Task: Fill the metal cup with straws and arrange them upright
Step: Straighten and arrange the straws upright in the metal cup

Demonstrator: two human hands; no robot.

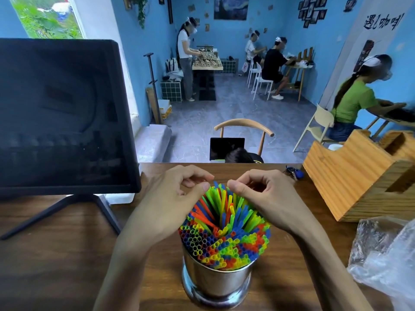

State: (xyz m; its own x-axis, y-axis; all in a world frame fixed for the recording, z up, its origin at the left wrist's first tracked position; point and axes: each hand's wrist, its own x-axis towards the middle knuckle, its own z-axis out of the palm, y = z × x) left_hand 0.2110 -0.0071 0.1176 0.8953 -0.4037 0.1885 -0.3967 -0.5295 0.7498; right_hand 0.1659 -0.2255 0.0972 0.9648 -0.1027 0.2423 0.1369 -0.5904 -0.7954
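Your fingers (203, 187) on both sides are curled in, thumb meeting fingertips, right at the far tips of the straws (224, 223); your left hand (177, 196) looks like it's pinching the top of a green one or two, and your right hand (262, 194) is doing the same on the other side, though I can't tell exactly which straws are caught in there; the two thumbs sit near each other with the straw tips poking up between them.

Counts: one metal cup (216, 281), two hands, and way too many straws to count, a packed bundle in red, blue, yellow, green and orange; the near ones stand pretty much upright with their open ends facing you, the far ones lean away toward your fingers.

The cup stands on the wooden counter (56, 254) right in front of you, between your forearms; one dark monitor (62, 115) on a stand to the left; one wooden organizer box (359, 176) to the right; crinkly clear plastic bag (386, 254) at the right edge; a small blue thing by the box, too blurry to call.

Writing: dark Chinese characters on the white wall panel (381, 22) top right; can't read them properly; no brand visible on the cup.
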